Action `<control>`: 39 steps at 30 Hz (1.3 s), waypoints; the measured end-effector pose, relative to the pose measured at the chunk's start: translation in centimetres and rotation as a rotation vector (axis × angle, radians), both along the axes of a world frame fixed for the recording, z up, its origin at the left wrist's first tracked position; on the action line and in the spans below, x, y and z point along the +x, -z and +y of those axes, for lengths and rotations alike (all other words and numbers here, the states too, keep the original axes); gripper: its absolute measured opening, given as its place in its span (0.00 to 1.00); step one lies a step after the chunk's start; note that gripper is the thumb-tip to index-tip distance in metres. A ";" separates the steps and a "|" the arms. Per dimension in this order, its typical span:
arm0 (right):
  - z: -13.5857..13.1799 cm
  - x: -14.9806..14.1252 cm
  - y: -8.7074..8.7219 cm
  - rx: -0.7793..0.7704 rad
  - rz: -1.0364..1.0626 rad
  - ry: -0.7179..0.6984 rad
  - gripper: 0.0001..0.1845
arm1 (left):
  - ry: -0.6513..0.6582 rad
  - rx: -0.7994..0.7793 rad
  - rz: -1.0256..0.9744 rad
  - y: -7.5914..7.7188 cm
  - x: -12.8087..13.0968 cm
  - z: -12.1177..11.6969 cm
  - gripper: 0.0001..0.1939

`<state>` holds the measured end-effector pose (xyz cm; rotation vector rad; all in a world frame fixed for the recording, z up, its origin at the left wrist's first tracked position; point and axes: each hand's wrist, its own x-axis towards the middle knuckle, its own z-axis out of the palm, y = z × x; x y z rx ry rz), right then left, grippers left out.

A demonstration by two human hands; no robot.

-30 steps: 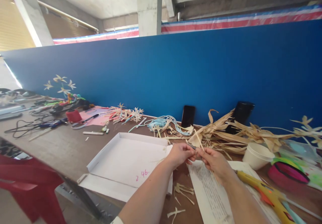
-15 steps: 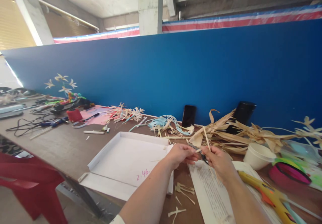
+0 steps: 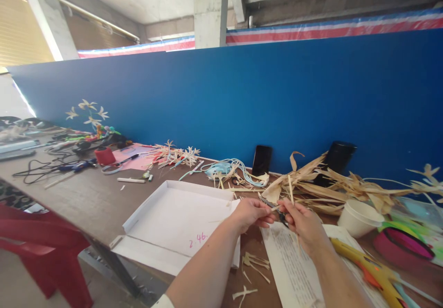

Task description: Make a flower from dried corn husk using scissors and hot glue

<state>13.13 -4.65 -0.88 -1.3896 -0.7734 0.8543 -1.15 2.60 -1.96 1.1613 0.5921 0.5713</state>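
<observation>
My left hand [image 3: 252, 215] is closed, pinching the end of a pale husk strip [image 3: 276, 208] between thumb and forefinger. Close beside it, my right hand [image 3: 304, 222] is also closed; its fingertips meet the strip's other end. Another thin pale strip [image 3: 290, 189] sticks up out of the right hand's grip. Dark scissors [image 3: 283, 219] show between and just under the two hands; whether the right fingers hold them or they rest on the table I cannot tell. Narrow husk scraps [image 3: 254, 262] lie on the table below my hands.
An open white box [image 3: 162, 220] lies left of my hands. Printed paper [image 3: 290, 266], a yellow glue gun [image 3: 367, 264] and a white cup [image 3: 360, 218] are on the right. Dried husks [image 3: 321, 183] and a phone [image 3: 262, 160] lie along the blue partition [image 3: 214, 100].
Both hands stay together around the strip, with the right fingers shifted slightly against it. The upright strip leans a little less. The whole view has moved slightly.
</observation>
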 end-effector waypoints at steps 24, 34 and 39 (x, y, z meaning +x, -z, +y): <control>-0.5 -1.5 -0.6 -0.111 -0.182 -0.224 0.17 | -0.212 0.202 0.034 -0.7 0.1 -0.1 0.13; -0.4 -1.2 -0.5 -0.065 -0.087 -0.174 0.20 | -0.190 0.291 0.081 -0.2 0.8 -0.3 0.15; -0.3 -1.0 -0.4 -0.006 -0.067 -0.101 0.19 | -0.144 0.299 0.079 -0.4 0.6 -0.4 0.15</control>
